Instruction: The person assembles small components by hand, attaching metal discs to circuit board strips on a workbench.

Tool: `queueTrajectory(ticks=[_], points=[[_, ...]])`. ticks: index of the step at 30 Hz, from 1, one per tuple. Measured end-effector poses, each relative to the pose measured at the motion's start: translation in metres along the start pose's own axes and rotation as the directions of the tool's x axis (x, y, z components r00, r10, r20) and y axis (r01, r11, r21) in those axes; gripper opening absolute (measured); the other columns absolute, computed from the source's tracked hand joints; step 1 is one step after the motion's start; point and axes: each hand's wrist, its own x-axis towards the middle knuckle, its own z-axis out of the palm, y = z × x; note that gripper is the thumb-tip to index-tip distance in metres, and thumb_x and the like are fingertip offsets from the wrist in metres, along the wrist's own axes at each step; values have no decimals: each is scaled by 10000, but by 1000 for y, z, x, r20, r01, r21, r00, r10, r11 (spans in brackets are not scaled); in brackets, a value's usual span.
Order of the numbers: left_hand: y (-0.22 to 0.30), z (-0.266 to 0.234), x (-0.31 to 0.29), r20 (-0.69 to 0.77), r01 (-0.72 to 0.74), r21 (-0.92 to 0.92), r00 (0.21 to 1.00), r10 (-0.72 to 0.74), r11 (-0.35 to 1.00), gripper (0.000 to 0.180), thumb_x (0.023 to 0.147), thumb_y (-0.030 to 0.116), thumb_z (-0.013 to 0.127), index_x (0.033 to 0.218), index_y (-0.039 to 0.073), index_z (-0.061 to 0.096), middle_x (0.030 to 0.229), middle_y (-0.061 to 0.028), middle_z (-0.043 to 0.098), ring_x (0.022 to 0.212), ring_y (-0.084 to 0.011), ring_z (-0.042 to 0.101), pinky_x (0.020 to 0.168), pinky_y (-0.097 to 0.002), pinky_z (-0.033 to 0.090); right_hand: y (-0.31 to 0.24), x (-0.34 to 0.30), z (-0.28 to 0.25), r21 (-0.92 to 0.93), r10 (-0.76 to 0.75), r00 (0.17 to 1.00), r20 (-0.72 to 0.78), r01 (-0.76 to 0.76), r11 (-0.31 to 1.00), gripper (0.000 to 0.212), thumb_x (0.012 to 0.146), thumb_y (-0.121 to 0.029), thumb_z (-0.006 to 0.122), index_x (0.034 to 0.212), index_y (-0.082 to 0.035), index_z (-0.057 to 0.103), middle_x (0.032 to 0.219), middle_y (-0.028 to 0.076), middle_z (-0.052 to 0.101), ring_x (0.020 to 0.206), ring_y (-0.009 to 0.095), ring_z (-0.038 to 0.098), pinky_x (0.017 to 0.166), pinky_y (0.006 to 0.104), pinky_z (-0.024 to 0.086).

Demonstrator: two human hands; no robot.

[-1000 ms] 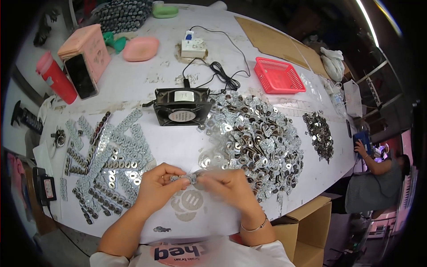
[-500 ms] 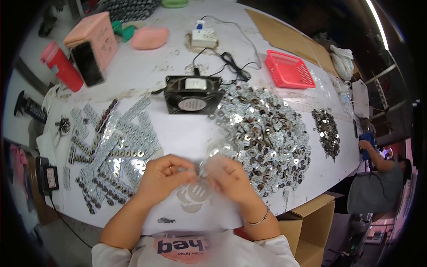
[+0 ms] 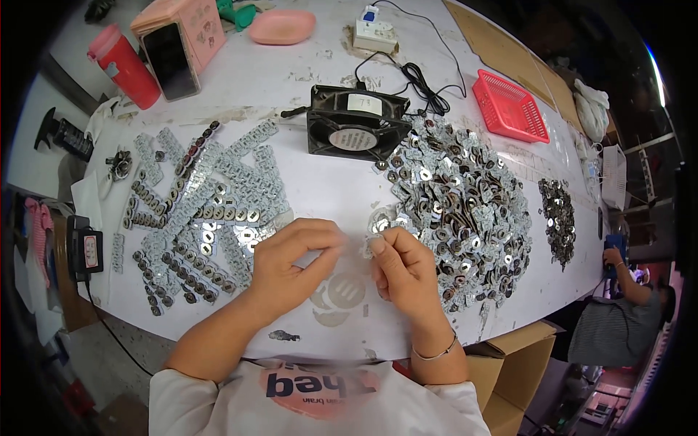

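My right hand (image 3: pixel 408 272) is closed in a pinch, thumb against fingers, on a small silvery, partly see-through piece (image 3: pixel 369 248). To its left my left hand (image 3: pixel 297 263) has its fingers curled and the thumb drawn up to them; motion blurs the fingertips, so anything between them cannot be made out. A small gap separates the two hands. Beyond and to the right spreads a big heap of small round metal discs (image 3: pixel 465 218), many in clear film. On the left lie strips of joined discs (image 3: pixel 211 211), some overlapping.
Past my hands stands a black fan (image 3: pixel 358 123), its cable running to a white power strip (image 3: pixel 375 33). A red basket (image 3: pixel 509 107) and a smaller disc pile (image 3: pixel 558 221) lie right. Far left are a red tumbler (image 3: pixel 125 67) and a phone (image 3: pixel 170 62). A cardboard box (image 3: pixel 509 363) is below the table edge.
The table's things have shifted rightward and upward in view. My hands were close together; now they are slightly farther apart, and the right hand, blurred before, shows clearly.
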Motion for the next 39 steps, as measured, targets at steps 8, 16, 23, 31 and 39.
queueTrajectory(ticks=[8, 16, 23, 31, 39], points=[[-1, 4, 0, 37, 11, 7, 999, -11, 1000, 194, 784, -41, 684, 964, 29, 692, 974, -111, 673, 843, -182, 672, 750, -277, 540, 1, 2, 3, -88, -22, 1000, -6, 22, 996, 174, 963, -204, 574, 917, -47, 634, 642, -31, 569, 543, 36, 492, 493, 209, 390], [-1, 4, 2, 132, -2, 44, 991, -4, 999, 182, 815, -38, 660, 983, 26, 690, 980, -95, 671, 873, -176, 669, 761, -272, 538, -4, 2, 2, 66, 119, 992, -38, -116, 991, 157, 949, -181, 586, 877, -46, 624, 604, -37, 557, 501, 30, 459, 457, 214, 360], [-3, 8, 3, 205, 420, -375, 907, -369, 826, 150, 857, -14, 657, 1005, 5, 656, 923, -20, 646, 847, -98, 641, 709, -228, 524, -6, 9, -18, -589, -325, 919, -223, 138, 796, 127, 861, -78, 691, 815, 31, 644, 606, -11, 585, 524, 33, 449, 475, 208, 352], [-6, -4, 6, 344, 608, -362, 792, -505, 707, 141, 848, -27, 674, 964, -19, 595, 838, -98, 678, 752, -120, 661, 680, -246, 542, -12, 3, -17, -295, -37, 988, 147, 80, 952, 121, 883, -105, 638, 849, -1, 689, 625, 21, 623, 550, 44, 527, 513, 210, 408], [-8, -14, 4, 563, 705, -548, 709, -424, 451, 134, 835, -24, 683, 956, -38, 626, 889, -100, 692, 790, -138, 669, 694, -251, 545, -11, 3, -10, 81, 121, 963, 242, -145, 986, 186, 939, -165, 591, 818, -35, 646, 613, -10, 601, 505, 34, 474, 463, 193, 355]])
